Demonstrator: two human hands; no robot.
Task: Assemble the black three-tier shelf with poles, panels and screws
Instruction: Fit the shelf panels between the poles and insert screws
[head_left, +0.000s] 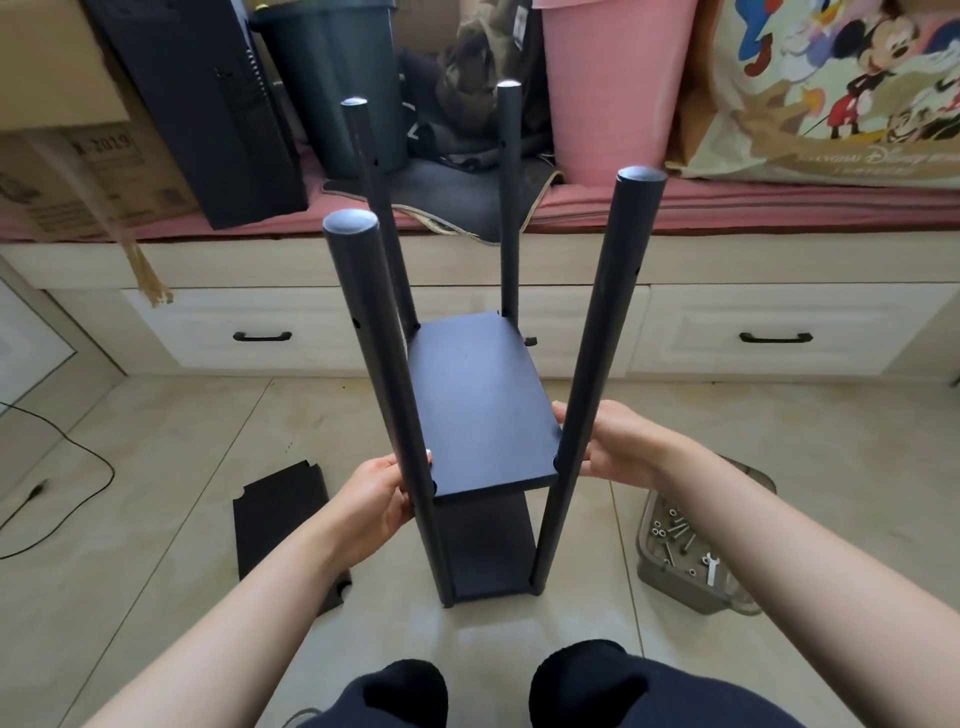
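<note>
The black shelf frame stands upright on the tiled floor in front of me, four poles rising from it. A middle panel (480, 410) sits between the poles, and a lower panel (491, 564) is near the floor. My left hand (376, 499) grips the near left pole (387, 374) at the middle panel's corner. At the panel's right edge, my right hand (615, 441) holds the near right pole (597, 353). A third loose panel (283, 525) lies flat on the floor to the left. Screws and a small wrench lie in a clear tray (691, 561) on the right.
A low window seat with white drawers (769, 332) runs across the back, loaded with a dark bin, a pink bin (608, 83), a cartoon-print bag and cardboard boxes. A black cable (67, 447) trails over the floor at the left. My knees are at the bottom edge.
</note>
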